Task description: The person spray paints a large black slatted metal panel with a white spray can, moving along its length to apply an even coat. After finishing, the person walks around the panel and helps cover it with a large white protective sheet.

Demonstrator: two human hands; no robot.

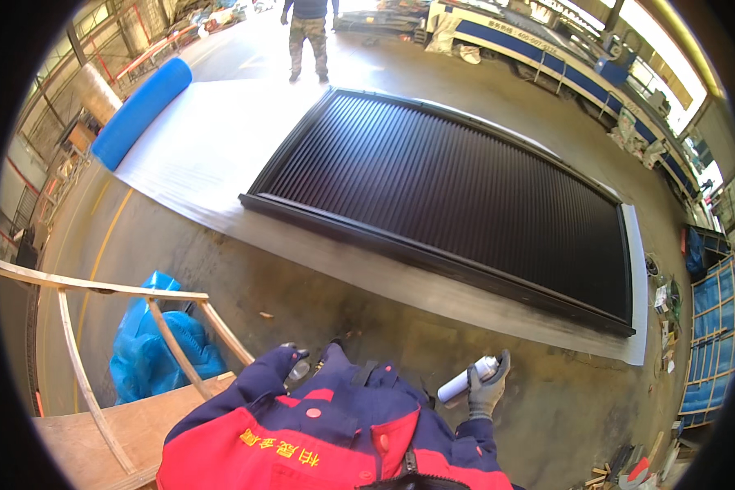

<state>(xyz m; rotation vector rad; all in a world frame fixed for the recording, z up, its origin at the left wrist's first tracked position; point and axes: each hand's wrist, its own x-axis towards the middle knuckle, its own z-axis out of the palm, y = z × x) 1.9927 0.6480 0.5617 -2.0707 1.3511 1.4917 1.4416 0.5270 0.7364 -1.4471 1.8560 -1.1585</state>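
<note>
Your grey-gloved right hand point(487, 392), near right: fingers closed round a tilted, white cylindrical can point(457, 386) | Your gloved left hand point(301, 354), near left: part hidden, grip can't be told | Far: black, ribbed rectangular panel point(449, 200) on white sheet point(200, 143) | Advised: hold the can firmly, clear of the panel's frame.

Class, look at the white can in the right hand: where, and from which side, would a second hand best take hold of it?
Probably around the white can near its left end, coming from the left. It is a straight cylinder, held aslant with that end free, while the gloved right hand grips it toward the other end.
</note>
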